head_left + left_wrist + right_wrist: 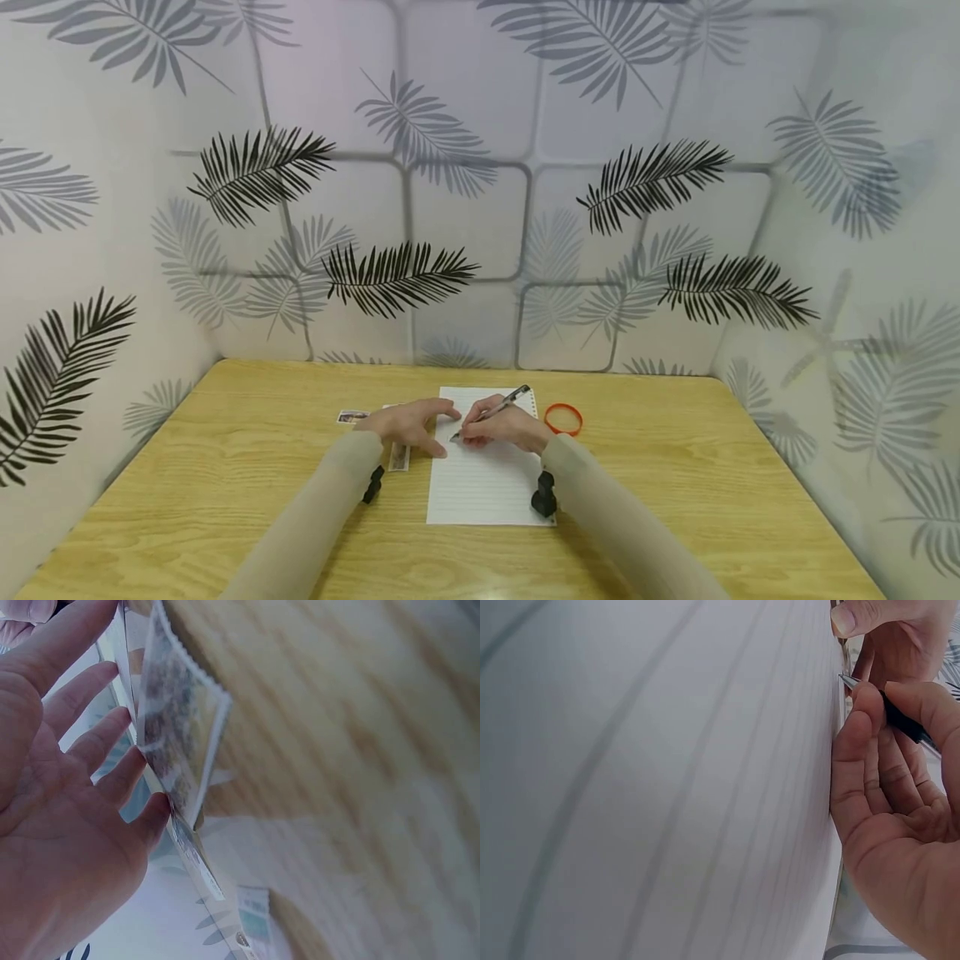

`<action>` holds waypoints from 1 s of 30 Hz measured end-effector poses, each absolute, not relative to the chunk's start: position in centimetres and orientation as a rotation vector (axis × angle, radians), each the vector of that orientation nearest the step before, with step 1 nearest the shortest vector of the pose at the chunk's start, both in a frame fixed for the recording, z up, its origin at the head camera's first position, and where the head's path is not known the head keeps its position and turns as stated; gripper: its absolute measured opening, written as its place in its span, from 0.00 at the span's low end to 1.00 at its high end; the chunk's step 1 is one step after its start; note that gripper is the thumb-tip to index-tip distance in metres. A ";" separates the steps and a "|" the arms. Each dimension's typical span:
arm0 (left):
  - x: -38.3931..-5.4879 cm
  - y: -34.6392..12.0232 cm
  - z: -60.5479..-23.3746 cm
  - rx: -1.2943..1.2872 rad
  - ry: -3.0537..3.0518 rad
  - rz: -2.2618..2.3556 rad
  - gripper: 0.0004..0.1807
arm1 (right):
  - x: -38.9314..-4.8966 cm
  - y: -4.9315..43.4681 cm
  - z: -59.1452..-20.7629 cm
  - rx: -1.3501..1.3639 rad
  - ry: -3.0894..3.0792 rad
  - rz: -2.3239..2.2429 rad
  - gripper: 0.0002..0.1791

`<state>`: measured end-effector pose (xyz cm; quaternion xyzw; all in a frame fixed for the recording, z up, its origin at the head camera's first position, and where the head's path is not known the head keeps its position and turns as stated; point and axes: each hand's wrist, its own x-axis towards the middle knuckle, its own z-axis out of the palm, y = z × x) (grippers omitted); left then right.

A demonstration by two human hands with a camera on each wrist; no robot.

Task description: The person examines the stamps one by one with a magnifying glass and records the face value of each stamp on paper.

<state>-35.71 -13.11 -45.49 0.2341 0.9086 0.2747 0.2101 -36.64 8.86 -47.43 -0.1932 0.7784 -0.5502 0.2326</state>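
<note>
On the desk (225, 467), a lined sheet (487, 492) lies toward the far edge. The left hand (408, 422), fingers extended, reaches over the sheet's left edge; the right hand (504, 423) pinches a pen (514, 395) over it. A red ring (564, 406) lies rightward, small pictures (399, 458) leftward.

Long, plain, pale beige sleeves (318, 518); small black devices (543, 495) at both wrists; hands (408, 422) bare.

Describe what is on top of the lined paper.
The right hand, holding a pen, and part of the left hand are over the lined paper; whatever they cover cannot be seen.
</note>
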 end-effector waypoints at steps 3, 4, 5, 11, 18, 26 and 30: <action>-35.8 -13.2 -45.5 0.654 2.535 0.755 0.37 | -36.8 8.8 -47.4 -0.525 2.135 -1.524 0.03; -35.8 -13.2 -45.5 0.653 2.536 0.755 0.37 | -36.8 8.8 -47.5 -0.522 2.134 -1.527 0.03; -35.8 -13.2 -45.6 0.652 2.536 0.758 0.37 | -36.8 8.8 -47.5 -0.520 2.134 -1.529 0.03; -35.8 -13.2 -45.6 0.643 2.523 0.776 0.36 | -36.9 9.0 -47.7 -0.502 2.144 -1.541 0.04; -35.5 -13.3 -45.3 0.643 2.503 0.791 0.36 | -36.9 9.0 -47.6 -0.503 2.154 -1.549 0.04; -35.5 -13.2 -45.2 0.642 2.508 0.781 0.35 | -36.6 9.0 -47.5 -0.487 2.169 -1.546 0.06; -35.3 -13.3 -45.2 0.634 2.500 0.793 0.36 | -36.5 8.9 -47.6 -0.509 2.180 -1.533 0.06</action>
